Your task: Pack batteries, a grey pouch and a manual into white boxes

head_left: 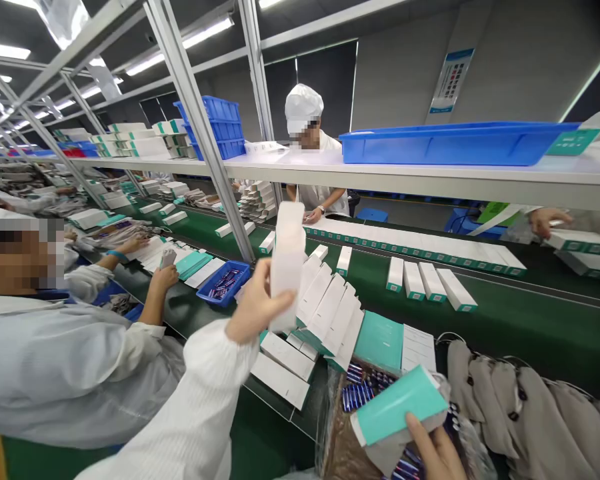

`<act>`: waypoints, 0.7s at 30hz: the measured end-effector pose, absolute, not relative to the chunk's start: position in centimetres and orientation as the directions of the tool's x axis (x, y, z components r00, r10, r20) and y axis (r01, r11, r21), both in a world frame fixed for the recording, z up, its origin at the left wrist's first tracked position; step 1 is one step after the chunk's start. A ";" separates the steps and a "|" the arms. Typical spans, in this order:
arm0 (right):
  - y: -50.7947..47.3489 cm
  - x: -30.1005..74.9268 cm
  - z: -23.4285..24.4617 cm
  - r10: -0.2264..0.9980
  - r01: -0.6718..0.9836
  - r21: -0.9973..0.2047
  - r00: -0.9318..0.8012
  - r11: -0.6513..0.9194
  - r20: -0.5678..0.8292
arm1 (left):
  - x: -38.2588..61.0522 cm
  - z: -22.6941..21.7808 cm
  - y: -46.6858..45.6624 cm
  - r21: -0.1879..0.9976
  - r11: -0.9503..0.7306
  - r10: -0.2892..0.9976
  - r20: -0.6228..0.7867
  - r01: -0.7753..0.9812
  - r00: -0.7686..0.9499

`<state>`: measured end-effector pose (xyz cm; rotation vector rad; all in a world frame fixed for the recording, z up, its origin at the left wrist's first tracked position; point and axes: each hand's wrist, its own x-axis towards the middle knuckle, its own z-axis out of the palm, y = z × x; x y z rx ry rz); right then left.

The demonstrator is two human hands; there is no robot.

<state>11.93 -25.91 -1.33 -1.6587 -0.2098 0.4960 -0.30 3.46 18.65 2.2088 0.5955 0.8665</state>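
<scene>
My left hand (257, 301) is closed round a tall white carton (286, 261), held upright above the green conveyor belt (530, 320). At the bottom edge my right hand (433, 450) grips a teal and white booklet (397, 407) over a bag of small blue items (363, 393). Under the raised carton lies a fanned row of white flattened cartons (330, 308). A teal leaflet stack (380, 341) sits just right of them.
White boxes with teal ends (433, 281) lie along the belt. A blue tray (440, 142) rests on the white shelf. Grey pouches (525, 407) lie at the right. A person in a white cap (307, 143) stands across the belt. Co-workers sit at my left beside a small blue bin (224, 283).
</scene>
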 end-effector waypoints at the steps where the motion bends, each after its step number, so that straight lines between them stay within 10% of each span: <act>1: -25.8 12.7 -0.3 0.388 -0.212 -0.967 0.887 -0.138 -0.250 | -0.8 17.5 1.7 0.813 -0.580 0.538 0.334 0.053 0.774; 7: -24.7 14.2 7.3 0.459 -0.349 -0.922 0.856 0.170 -0.239 | -1.2 7.8 -5.0 0.866 -0.462 0.275 -0.067 0.193 0.959; 13: -24.0 14.6 9.1 0.537 -0.368 -0.919 0.809 0.144 -0.239 | -1.3 5.4 -6.6 0.853 -0.509 0.246 0.016 0.116 0.969; 21: -23.9 13.0 5.5 0.401 -0.089 -0.996 0.912 -0.006 -0.084 | -1.2 2.6 -7.1 0.530 -0.841 0.237 0.174 0.112 0.956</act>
